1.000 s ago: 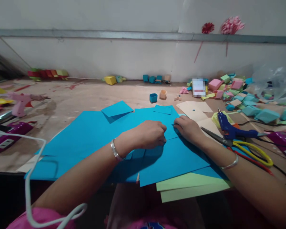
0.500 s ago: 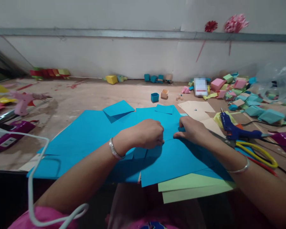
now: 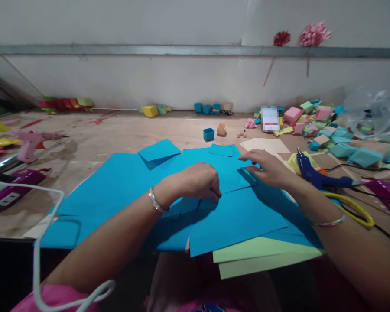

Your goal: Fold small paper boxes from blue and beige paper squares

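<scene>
My left hand is closed and rests on blue paper. A small dark bit shows at its fingertips, but I cannot make out what it is. Just to the right, my right hand hovers low over the paper with thumb and fingers apart, holding nothing. Beneath both hands, blue paper sheets overlap, and a cut edge runs between the hands. A folded blue piece lies behind my left hand. A small blue paper rectangle lies farther back, near my right fingertips.
Scissors with yellow handles and a blue glue gun lie at right, with cables. Small paper boxes stand behind the sheets; many more are heaped back right. A pink glue gun and white cable are at left.
My right hand has lifted off the paper and moved slightly right and away from me, its fingers spreading. My left hand stays closed in nearly the same place. The view has shifted slightly.
</scene>
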`<state>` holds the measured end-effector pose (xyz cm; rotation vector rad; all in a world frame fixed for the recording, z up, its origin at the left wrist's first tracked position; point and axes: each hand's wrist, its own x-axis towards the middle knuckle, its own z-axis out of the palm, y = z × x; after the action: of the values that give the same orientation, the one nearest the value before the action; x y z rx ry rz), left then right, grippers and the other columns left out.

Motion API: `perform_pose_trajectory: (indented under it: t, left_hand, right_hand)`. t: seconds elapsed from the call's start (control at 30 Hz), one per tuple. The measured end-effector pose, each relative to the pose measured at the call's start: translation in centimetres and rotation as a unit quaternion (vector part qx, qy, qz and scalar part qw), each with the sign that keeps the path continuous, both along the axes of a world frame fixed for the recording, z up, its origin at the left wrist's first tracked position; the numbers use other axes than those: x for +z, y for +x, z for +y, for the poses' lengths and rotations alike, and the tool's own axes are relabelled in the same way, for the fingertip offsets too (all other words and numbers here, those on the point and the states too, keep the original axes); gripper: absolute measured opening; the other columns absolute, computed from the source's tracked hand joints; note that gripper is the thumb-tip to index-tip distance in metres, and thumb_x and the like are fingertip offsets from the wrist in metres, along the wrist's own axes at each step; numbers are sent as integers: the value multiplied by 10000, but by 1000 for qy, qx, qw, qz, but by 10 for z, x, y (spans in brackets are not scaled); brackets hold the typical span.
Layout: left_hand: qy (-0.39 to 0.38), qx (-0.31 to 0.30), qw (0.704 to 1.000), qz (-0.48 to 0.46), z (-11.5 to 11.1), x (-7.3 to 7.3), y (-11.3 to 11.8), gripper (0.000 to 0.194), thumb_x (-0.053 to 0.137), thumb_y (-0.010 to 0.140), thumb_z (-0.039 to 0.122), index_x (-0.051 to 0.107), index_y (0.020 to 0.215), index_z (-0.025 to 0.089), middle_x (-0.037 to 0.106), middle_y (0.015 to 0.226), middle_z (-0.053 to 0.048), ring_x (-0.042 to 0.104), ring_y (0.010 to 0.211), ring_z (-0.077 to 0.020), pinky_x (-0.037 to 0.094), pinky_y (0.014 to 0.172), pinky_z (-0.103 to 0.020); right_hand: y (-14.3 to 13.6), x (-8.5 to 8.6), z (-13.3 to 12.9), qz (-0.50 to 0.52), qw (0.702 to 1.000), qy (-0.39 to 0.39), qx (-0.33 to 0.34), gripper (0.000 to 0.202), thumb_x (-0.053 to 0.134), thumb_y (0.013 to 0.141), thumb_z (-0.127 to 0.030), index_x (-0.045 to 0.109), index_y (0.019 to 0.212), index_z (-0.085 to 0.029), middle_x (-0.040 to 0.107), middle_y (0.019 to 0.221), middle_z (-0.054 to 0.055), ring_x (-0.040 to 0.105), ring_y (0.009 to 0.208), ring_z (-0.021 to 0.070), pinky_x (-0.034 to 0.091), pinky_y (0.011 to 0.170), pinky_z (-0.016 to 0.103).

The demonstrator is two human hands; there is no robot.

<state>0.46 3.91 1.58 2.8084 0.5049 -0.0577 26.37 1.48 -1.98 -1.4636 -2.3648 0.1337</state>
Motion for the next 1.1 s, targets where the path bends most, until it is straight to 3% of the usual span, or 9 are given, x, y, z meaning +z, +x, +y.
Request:
perform_pose_trajectory:
  t: [0.17,0.3,0.43,0.53,0.7,0.8,0.97,1.03,1.1]
  left_hand:
    - [-36,21,999,-26,-2,1,6,57,774,737,285,791,788,264,734,717,-10,625,712,-157,364,625,-245]
    - [-23,119,984,-131,0,-1,10,184,676,833,351,767,774,202,733,770,-41,626,723,-157,398,659,-250]
    - [25,199,960,-193,8,-9,11,208,627,865,334,748,934,178,722,934,-72,639,872,-193,444,744,-278]
    - [29,223,960,-164,11,-17,12,268,597,873,294,710,1078,163,711,1023,-97,641,923,-216,468,781,-306]
    - [-18,289,939,-186,9,-22,16,307,493,898,233,675,1137,173,694,1153,-104,624,1042,-236,466,903,-365]
    - [-179,358,879,-259,10,-17,17,329,463,927,371,681,1065,166,709,1062,-104,636,1002,-230,494,867,-362]
    - [-560,345,680,-322,10,-4,13,555,605,819,596,626,1131,138,696,1026,-127,655,885,-199,513,779,-308]
    - [-647,285,645,-289,7,-3,11,565,692,767,566,626,1154,160,701,975,-101,652,830,-181,506,753,-297]
    - [-673,232,652,-261,3,-5,9,555,772,718,485,633,1169,194,699,916,-65,649,795,-172,504,736,-297]
  right_hand:
    - [-13,-12,0,62,996,6,71,248,683,773,-162,701,1012,-223,712,930,42,619,903,220,456,837,373]
    - [-13,-12,-4,84,994,10,64,122,622,810,-122,701,819,-214,690,839,30,612,830,187,462,747,312]
    - [-16,-9,-8,84,993,13,78,125,606,868,-215,693,958,-212,681,938,53,609,891,198,460,774,320]
    - [-20,-11,-11,37,996,1,79,363,732,784,-349,656,1108,-203,670,1012,82,598,953,244,459,792,353]
    - [-21,-6,-14,73,993,25,94,184,690,776,-166,676,953,-215,673,836,27,596,809,190,445,714,304]
    - [-22,4,-19,123,976,114,137,94,611,830,-134,652,815,-217,702,813,9,613,819,177,429,769,326]
    - [-26,17,-31,94,956,240,142,202,562,897,-178,657,749,-277,754,862,-44,639,971,196,363,903,403]
    - [-28,17,-35,71,953,255,144,221,542,906,-178,667,775,-304,758,903,-72,635,1001,192,358,911,409]
    - [-30,16,-38,61,951,263,151,244,521,908,-161,668,786,-313,757,914,-93,639,1008,183,363,917,406]
